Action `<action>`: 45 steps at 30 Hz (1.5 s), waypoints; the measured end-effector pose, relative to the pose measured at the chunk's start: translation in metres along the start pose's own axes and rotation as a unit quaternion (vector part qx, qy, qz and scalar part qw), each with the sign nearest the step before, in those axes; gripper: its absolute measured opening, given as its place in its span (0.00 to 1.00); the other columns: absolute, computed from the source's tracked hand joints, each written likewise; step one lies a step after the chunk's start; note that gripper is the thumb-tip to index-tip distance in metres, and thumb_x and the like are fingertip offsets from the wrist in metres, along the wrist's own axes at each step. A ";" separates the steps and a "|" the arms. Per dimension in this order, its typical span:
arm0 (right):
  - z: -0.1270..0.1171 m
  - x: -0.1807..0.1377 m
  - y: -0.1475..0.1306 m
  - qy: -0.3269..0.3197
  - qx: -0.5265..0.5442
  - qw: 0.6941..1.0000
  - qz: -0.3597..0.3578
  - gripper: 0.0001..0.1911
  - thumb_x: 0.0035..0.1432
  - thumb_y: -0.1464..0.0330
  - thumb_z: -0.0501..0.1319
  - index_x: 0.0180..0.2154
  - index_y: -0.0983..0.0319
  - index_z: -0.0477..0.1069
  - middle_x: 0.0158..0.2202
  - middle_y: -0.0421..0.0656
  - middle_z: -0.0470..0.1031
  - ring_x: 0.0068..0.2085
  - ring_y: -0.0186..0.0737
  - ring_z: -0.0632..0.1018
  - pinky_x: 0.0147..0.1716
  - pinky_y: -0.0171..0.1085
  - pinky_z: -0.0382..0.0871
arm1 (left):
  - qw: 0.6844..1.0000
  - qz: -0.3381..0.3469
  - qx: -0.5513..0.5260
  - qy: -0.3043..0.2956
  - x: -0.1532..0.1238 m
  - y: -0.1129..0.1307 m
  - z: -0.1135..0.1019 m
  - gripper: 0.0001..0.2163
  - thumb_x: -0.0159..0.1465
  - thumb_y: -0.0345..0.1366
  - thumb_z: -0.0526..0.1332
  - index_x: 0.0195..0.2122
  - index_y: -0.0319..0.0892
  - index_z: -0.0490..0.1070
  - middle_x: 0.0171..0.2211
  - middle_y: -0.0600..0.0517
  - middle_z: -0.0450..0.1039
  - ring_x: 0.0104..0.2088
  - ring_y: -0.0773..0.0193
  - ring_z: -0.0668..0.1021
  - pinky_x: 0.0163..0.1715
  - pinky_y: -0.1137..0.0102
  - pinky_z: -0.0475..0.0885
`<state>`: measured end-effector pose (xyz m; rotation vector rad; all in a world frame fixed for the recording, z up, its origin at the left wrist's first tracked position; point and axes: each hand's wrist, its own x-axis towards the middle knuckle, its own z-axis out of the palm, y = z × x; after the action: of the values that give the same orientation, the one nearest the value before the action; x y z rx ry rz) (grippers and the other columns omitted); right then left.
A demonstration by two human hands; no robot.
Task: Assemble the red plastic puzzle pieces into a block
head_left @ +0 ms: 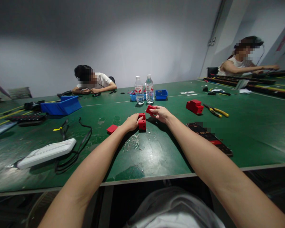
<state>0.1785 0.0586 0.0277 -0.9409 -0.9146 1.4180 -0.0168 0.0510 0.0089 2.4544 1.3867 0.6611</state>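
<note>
red block [150, 109] pinched in raised right hand [161, 113]; left hand [132, 122] lower, clasping red pieces [142, 125]

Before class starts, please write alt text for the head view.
Left hand holding red blocks on a green table, right hand holding another red block. Farther back stand two plastic bottles; yellow-handled pliers and a smartphone lie to the right.

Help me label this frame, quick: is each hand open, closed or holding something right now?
Left hand: closed on red blocks with dark holes; whether they are joined cannot be told.
Right hand: closed, holding a tilted red block.
</note>
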 end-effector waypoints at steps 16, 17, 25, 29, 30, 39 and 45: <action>0.005 -0.003 -0.007 0.021 0.014 1.000 -0.003 0.17 0.31 0.84 0.51 0.25 0.62 0.66 0.19 0.36 0.70 0.24 0.31 0.72 0.27 0.30 0.67 | 1.000 -0.006 0.003 -0.002 0.000 0.000 0.000 0.18 0.68 0.45 0.49 0.45 0.39 0.71 0.44 0.43 0.77 0.41 0.57 0.77 0.45 0.63 0.70; 0.005 -0.004 -0.009 0.020 0.036 0.999 0.005 0.16 0.32 0.84 0.51 0.25 0.62 0.65 0.20 0.36 0.70 0.24 0.31 0.72 0.28 0.31 0.67 | 1.000 -0.008 0.002 -0.002 0.000 0.001 0.000 0.17 0.68 0.45 0.49 0.45 0.39 0.71 0.44 0.43 0.77 0.41 0.58 0.77 0.45 0.63 0.70; 0.001 -0.011 -0.021 -0.064 0.153 0.985 0.042 0.12 0.34 0.78 0.53 0.27 0.61 0.62 0.23 0.41 0.70 0.25 0.35 0.72 0.22 0.31 0.64 | 1.000 0.001 -0.003 0.002 0.000 0.000 0.001 0.18 0.68 0.46 0.49 0.45 0.39 0.71 0.44 0.43 0.77 0.41 0.58 0.77 0.46 0.64 0.70; 0.004 -0.009 -0.021 -0.051 0.152 0.987 0.023 0.05 0.49 0.72 0.52 0.30 0.61 0.65 0.25 0.42 0.71 0.28 0.38 0.74 0.26 0.34 0.69 | 1.000 0.002 -0.004 0.003 0.001 -0.001 0.001 0.19 0.68 0.46 0.48 0.45 0.39 0.71 0.44 0.43 0.77 0.42 0.57 0.77 0.46 0.63 0.70; 0.004 -0.008 -0.021 -0.042 0.141 0.989 0.019 0.04 0.53 0.69 0.52 0.31 0.61 0.65 0.25 0.43 0.72 0.29 0.39 0.75 0.26 0.34 0.70 | 1.000 0.001 -0.005 0.003 0.001 -0.001 0.001 0.19 0.68 0.46 0.48 0.46 0.39 0.71 0.44 0.43 0.77 0.42 0.57 0.77 0.46 0.63 0.70; 0.002 0.003 -0.003 0.001 0.018 0.998 -0.055 0.11 0.50 0.70 0.68 0.28 0.61 0.66 0.24 0.38 0.72 0.29 0.31 0.73 0.33 0.32 0.71 | 1.000 0.000 0.005 0.000 0.001 -0.001 0.001 0.18 0.68 0.46 0.48 0.46 0.38 0.70 0.45 0.41 0.76 0.43 0.56 0.77 0.45 0.64 0.70; -0.005 0.005 0.005 0.007 -0.209 0.954 -0.213 0.29 0.30 0.67 0.76 0.37 0.62 0.67 0.33 0.39 0.74 0.34 0.36 0.75 0.39 0.39 0.71 | 1.000 -0.020 0.013 0.004 0.002 -0.002 0.003 0.16 0.68 0.45 0.50 0.43 0.39 0.70 0.43 0.42 0.76 0.40 0.56 0.77 0.43 0.64 0.69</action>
<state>0.1810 0.0636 0.0213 -0.9833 -1.3473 0.8626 -0.0160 0.0536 0.0064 2.4390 1.4519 0.6492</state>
